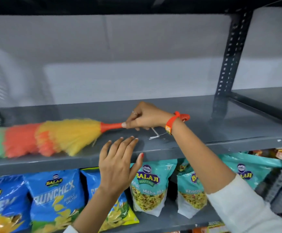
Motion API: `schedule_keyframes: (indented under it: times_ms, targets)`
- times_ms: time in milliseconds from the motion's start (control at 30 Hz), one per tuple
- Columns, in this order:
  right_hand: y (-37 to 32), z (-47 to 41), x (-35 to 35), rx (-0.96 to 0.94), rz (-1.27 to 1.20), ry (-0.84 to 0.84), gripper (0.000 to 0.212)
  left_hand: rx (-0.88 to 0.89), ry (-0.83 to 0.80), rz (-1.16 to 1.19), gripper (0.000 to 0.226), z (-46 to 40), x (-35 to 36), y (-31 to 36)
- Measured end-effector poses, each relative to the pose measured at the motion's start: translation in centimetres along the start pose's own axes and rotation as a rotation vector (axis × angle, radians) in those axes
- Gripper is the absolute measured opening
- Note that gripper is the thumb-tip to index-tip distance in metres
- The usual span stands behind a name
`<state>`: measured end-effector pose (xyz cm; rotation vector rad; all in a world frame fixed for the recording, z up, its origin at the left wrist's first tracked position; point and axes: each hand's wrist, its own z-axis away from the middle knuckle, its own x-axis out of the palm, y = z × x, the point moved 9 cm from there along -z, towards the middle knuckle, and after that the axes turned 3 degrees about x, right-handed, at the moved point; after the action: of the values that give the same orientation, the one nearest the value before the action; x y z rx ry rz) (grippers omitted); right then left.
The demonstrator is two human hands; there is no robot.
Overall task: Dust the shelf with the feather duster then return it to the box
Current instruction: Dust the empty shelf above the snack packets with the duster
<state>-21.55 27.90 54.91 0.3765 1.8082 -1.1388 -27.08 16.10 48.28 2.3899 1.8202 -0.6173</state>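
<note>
A feather duster (52,137) with green, orange and yellow bristles and an orange handle lies flat along the grey metal shelf (221,132), bristles pointing left. My right hand (145,117) is closed on the handle's end, with the duster's orange loop around my wrist. Below it, my left hand (118,163) rests on the shelf's front edge with fingers spread and nothing in it. The bristle end is blurred. No box is in view.
Blue chip bags (52,195) and teal snack pouches (148,184) fill the shelf below. A dark perforated upright post (227,64) stands at the right rear of the grey shelf. A small white tag (153,134) lies on the shelf near my right wrist.
</note>
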Motion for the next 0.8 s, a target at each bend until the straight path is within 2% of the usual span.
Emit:
schedule_keyframes:
  times_ms: [133,333,433,567,800]
  targets:
    - [0.7,-0.8,0.4,0.016,0.056,-0.016,0.036,-0.008,0.072,-0.028,0.041,0.0,-0.1,0.3]
    - [3.2,-3.5,0.1,0.137,0.081,0.029,0.037,-0.018,0.108,-0.047,0.037,-0.1,0.0,0.5]
    - [3.8,-4.8,-0.8,0.185,0.202,0.141,0.039,-0.027,0.106,-0.043,0.038,0.0,0.0,0.4]
    - [3.4,-5.4,-3.0,0.232,0.502,0.403,0.039,-0.021,0.075,-0.027,0.039,0.1,0.2,0.4]
    - [4.3,-4.9,-3.9,0.233,0.336,0.441,0.041,-0.043,0.073,0.045,0.031,-0.1,-0.1,0.6]
